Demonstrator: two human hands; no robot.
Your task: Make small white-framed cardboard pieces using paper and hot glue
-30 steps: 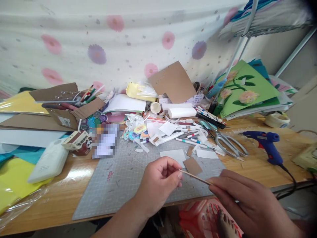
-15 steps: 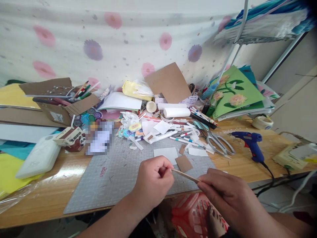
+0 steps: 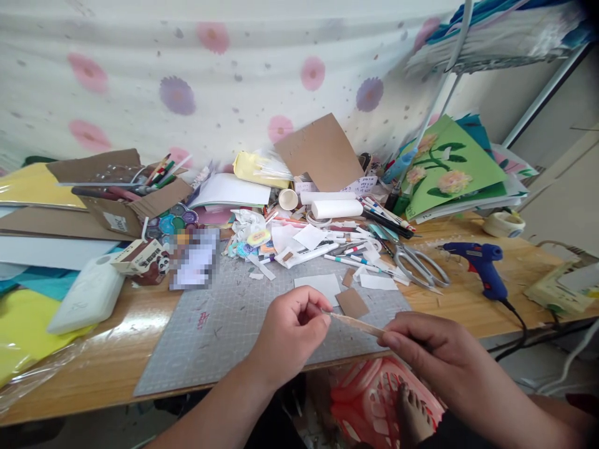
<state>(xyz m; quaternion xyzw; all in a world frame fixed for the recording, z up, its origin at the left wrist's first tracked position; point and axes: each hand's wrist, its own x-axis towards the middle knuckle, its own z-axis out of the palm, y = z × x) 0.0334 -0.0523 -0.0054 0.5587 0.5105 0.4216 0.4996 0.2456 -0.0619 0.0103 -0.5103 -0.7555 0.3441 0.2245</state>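
Note:
Between my two hands stretches a thin brown strip of cardboard (image 3: 358,323), held over the near edge of the grey cutting mat (image 3: 187,349). My left hand (image 3: 294,330) pinches its left end between thumb and fingertips. The right end is gripped by my right hand (image 3: 425,349), thumb along the near side. Just beyond the strip lie a small brown cardboard square (image 3: 352,303) and a white paper rectangle (image 3: 318,289). A smaller brown piece (image 3: 349,277) rests beside them.
Scissors (image 3: 421,267) and a blue glue gun (image 3: 486,268) lie on the right. Pens, paper scraps and a white roll (image 3: 337,208) crowd the back. At left stand a panda-print box (image 3: 143,262) and a white bottle-like container (image 3: 88,293). A red stool (image 3: 365,405) is below.
The strip has turned a little, so more of its flat face shows. Both hands keep hold of its ends. The whole view has shifted slightly.

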